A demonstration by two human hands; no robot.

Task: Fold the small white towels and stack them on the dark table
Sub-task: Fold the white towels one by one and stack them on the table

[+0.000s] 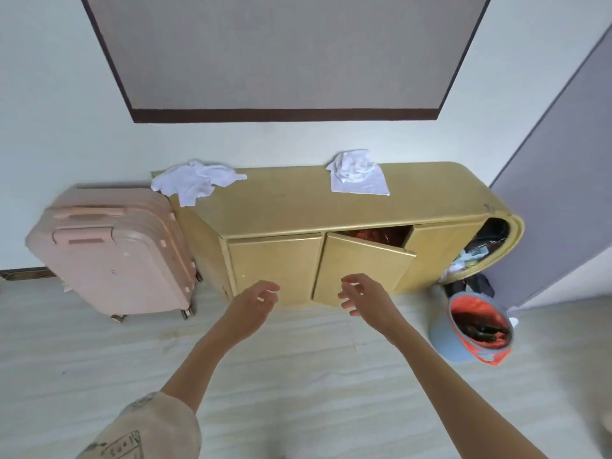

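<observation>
Both the left hand and right hand hang loosely spread and hold nothing at lower centre, while crumpled towels overhanging the cabinet edge at upper left could slide off if tugged carelessly.

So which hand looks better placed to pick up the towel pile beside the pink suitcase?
Probably the left hand: empty, open, and on the same side as that crumpled towel pile.

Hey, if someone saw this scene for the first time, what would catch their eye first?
Probably the yellow cabinet against the wall, with two crumpled white towel piles on top: one at its left end, one right of centre. One cabinet door hangs ajar. A pink suitcase stands left of it.
</observation>
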